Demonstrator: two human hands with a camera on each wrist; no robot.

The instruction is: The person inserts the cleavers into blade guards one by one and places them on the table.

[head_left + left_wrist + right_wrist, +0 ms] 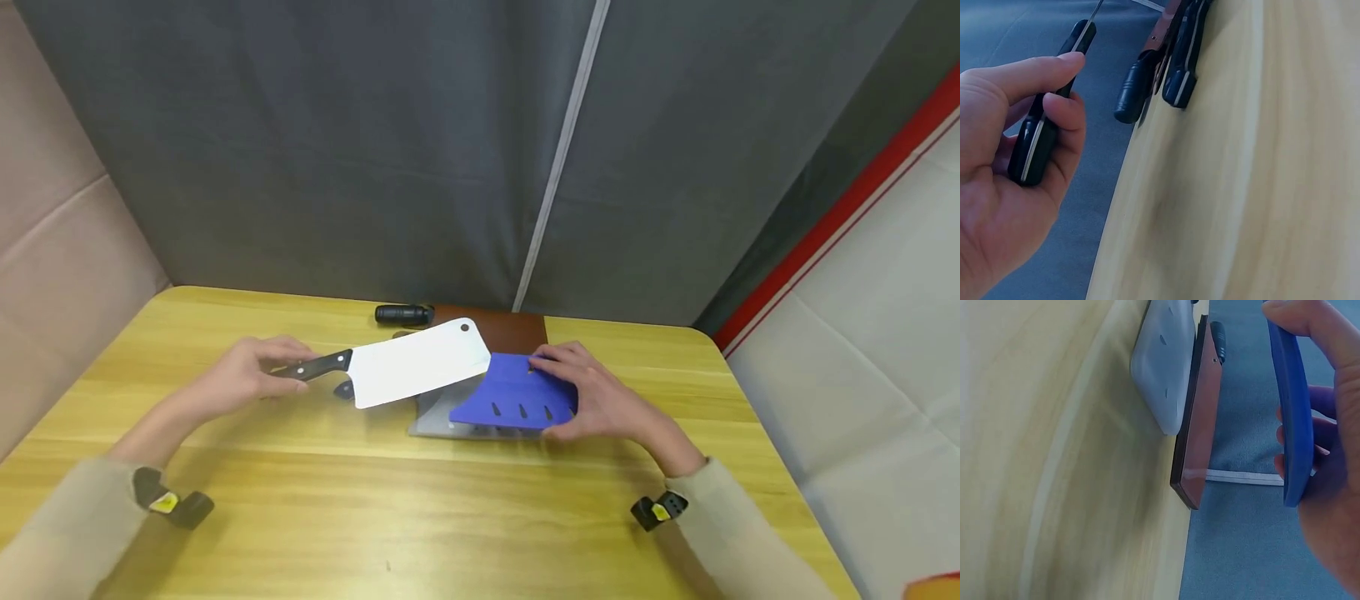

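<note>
My left hand (251,375) grips the black handle (1041,125) of a cleaver with a broad white blade (416,362), held above the table and pointing right. My right hand (592,396) holds a blue blade sheath (517,393) with several slots, thumb on its top edge (1291,406). The blade's tip end sits at the sheath's left opening. Beneath them a grey sheath (435,421) lies on the table, with a brown one (502,329) behind it.
Yellow wooden table (375,517) with a grey curtain close behind. Another black knife handle (403,314) lies at the far edge, and further handles (1179,69) lie near the sheaths. The near half of the tabletop is bare wood.
</note>
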